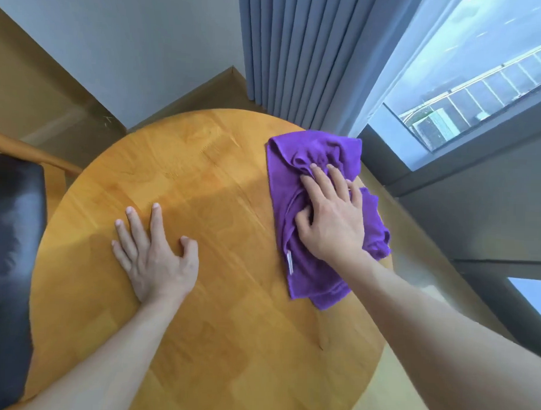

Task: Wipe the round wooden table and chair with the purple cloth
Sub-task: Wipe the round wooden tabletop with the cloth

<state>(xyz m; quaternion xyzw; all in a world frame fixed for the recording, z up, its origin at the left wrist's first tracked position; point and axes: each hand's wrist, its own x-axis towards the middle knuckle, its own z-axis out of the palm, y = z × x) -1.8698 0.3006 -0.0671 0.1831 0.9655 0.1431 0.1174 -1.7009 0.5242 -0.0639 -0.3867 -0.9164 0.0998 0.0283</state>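
The round wooden table (221, 184) fills the middle of the view. A crumpled purple cloth (298, 156) lies on its right side, reaching the far right rim. My right hand (330, 219) presses down on the cloth with fingers spread and mostly straight; the cloth bunches a little under the fingertips. My left hand (155, 256) rests flat on the bare tabletop left of centre, fingers straight. The chair (11, 226), with a dark leather seat and a wooden arm, stands at the left edge of the table.
Grey-blue curtains (299, 58) hang just behind the table's far right edge. A large window (470, 77) and a dark sill run along the right. A white wall and tan floor lie behind the table.
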